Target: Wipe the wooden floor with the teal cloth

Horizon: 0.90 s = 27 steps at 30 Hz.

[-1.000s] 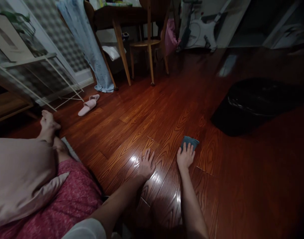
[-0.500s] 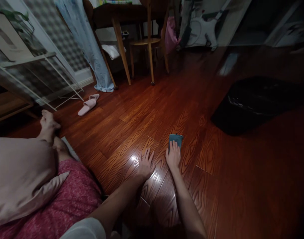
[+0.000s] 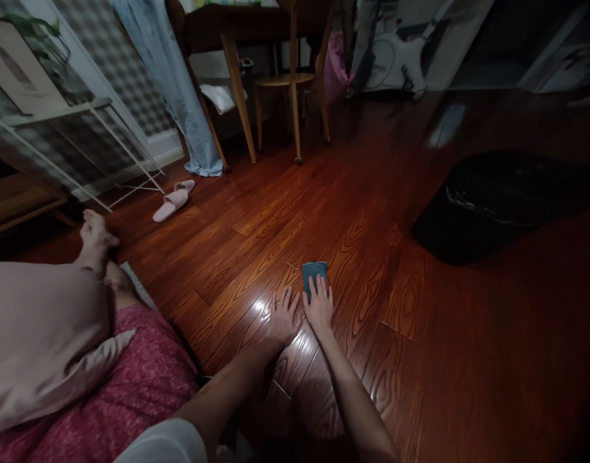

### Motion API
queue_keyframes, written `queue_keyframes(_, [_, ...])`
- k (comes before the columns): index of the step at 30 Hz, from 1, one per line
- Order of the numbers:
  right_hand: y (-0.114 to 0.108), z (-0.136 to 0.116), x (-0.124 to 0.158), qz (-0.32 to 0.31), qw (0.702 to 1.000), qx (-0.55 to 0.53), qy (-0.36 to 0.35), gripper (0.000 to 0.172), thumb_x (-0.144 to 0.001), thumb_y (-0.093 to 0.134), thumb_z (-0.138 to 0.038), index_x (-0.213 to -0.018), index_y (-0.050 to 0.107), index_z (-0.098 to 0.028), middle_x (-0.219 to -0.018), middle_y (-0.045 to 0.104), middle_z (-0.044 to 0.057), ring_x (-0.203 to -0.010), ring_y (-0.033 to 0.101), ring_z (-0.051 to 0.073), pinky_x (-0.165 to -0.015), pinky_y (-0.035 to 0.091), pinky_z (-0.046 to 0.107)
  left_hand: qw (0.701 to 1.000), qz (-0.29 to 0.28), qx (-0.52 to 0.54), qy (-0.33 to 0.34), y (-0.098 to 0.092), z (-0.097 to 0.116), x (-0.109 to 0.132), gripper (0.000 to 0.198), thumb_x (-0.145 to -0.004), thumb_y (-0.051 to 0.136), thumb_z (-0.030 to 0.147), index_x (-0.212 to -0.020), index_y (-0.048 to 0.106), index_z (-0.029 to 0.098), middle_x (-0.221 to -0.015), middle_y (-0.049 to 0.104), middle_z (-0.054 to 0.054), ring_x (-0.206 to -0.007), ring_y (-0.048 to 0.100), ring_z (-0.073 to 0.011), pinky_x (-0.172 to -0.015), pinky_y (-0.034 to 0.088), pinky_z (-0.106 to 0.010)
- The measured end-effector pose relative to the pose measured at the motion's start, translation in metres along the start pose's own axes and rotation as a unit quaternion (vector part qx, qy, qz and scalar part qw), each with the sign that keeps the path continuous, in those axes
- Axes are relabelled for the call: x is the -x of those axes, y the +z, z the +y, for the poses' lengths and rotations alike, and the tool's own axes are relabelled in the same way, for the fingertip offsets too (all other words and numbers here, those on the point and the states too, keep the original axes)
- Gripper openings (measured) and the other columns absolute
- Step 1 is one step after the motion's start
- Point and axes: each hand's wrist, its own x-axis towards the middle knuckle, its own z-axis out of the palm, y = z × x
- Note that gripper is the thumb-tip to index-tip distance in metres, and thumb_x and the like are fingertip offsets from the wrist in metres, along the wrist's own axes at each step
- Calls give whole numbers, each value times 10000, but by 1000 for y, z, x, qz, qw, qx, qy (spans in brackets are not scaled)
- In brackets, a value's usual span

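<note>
A folded teal cloth lies flat on the glossy red-brown wood floor. My right hand rests on its near part, palm down with fingers stretched out, so that part of the cloth is hidden. Just to the left, my left hand is planted on the bare floorboards with its fingers spread and holds nothing. The two hands are close together, with a narrow gap between them.
On the left sits another person, with a bare foot, patterned red clothing and a pale pillow. Pink slippers lie beyond. A black bin stands right; a wooden chair and table stand behind.
My right hand and the teal cloth have slid left across the floor, close to my left hand. The left hand has stayed in place.
</note>
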Motion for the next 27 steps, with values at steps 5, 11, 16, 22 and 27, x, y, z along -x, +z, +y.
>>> queue_keyframes(5, [-10,36,-9,34,997,17,69,586,-981,317,-382,-1500,401,-122,-1548,426,137,-1456,270,267,-1185,202,503,1000,-3,6,-3,0,0,0,633,-947,461,322,-1548,332,168,-1630,240,-143,-1509,178,-281,-1210,120,-562])
queue_keyframes(11, [-14,59,-15,79,987,27,137,630,-964,307,-358,-1504,359,-36,-1525,418,227,-1460,265,324,-1170,193,562,1000,-2,18,-3,-2,0,0,643,-936,471,324,-1545,337,170,-1634,228,-138,-1512,165,-281,-1211,117,-562])
queue_keyframes(16, [-3,8,-3,17,998,6,60,579,-970,320,-322,-1472,420,-50,-1481,474,237,-1419,350,309,-1155,244,502,1000,2,8,-2,-1,0,0,617,-949,458,316,-1538,352,167,-1626,248,-146,-1509,179,-282,-1210,119,-567])
queue_keyframes(22, [-5,11,-4,6,999,11,38,547,-980,310,-298,-1482,431,-118,-1559,390,187,-1473,262,269,-1177,213,494,1000,-1,2,-1,1,-1,0,629,-948,464,326,-1544,340,168,-1623,259,-143,-1511,174,-273,-1214,120,-559])
queue_keyframes(27, [-11,46,-13,51,989,30,138,582,-966,285,-266,-1479,400,-16,-1578,333,225,-1502,188,280,-1192,194,501,1000,-7,13,-2,-2,0,0,657,-937,474,319,-1556,314,171,-1631,240,-138,-1510,173,-280,-1214,117,-563])
